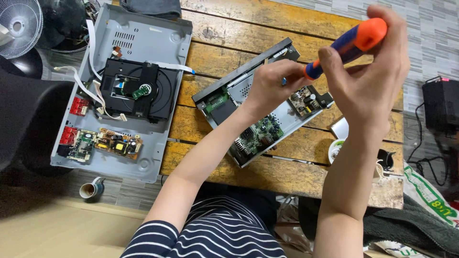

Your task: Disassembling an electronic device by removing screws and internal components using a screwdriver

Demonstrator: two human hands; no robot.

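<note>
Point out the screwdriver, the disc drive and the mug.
screwdriver (351, 43): head view, on its blue-and-orange handle.
disc drive (138, 91): head view, on its black top.
mug (91, 189): head view, on its rim.

Screwdriver: shaft and tip hidden behind my left hand. Slim open case: middle covered by my left hand and forearm. Fan: cut off at the frame's left edge. Small bowl: partly behind my right forearm, contents too small to tell. Black box: cut off at right.
</note>
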